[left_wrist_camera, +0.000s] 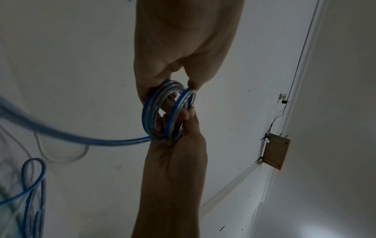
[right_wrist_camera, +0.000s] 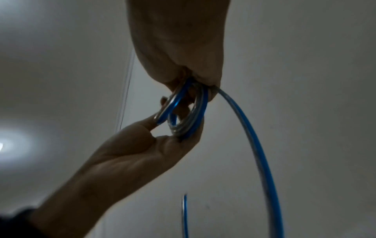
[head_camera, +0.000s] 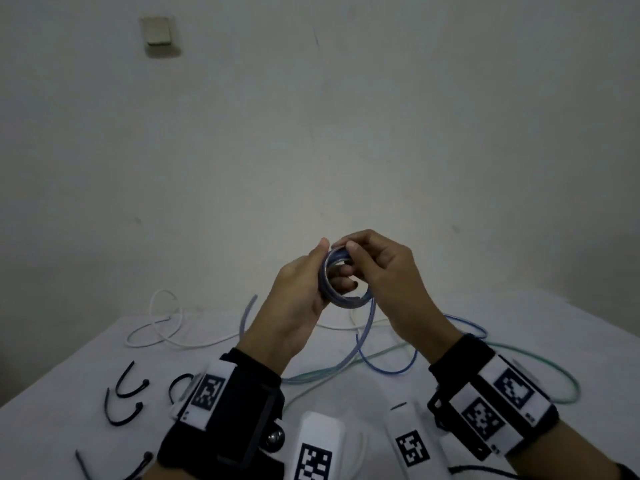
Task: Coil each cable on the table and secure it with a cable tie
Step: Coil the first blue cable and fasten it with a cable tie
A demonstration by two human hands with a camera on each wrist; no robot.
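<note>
At frame centre, your left hand (head_camera: 298,299) and right hand (head_camera: 377,268) are both gripping the blue coil (head_camera: 341,282); its tail (head_camera: 367,327) is trailing downward.

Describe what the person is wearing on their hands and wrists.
Both hands are bare, no gloves. The left hand has a broad black wrist strap carrying white blocks printed with black square-pattern markers. The right hand has a matching black strap with similar white marker blocks. A dark sleeve edge shows at the frame's lower right corner.
</note>
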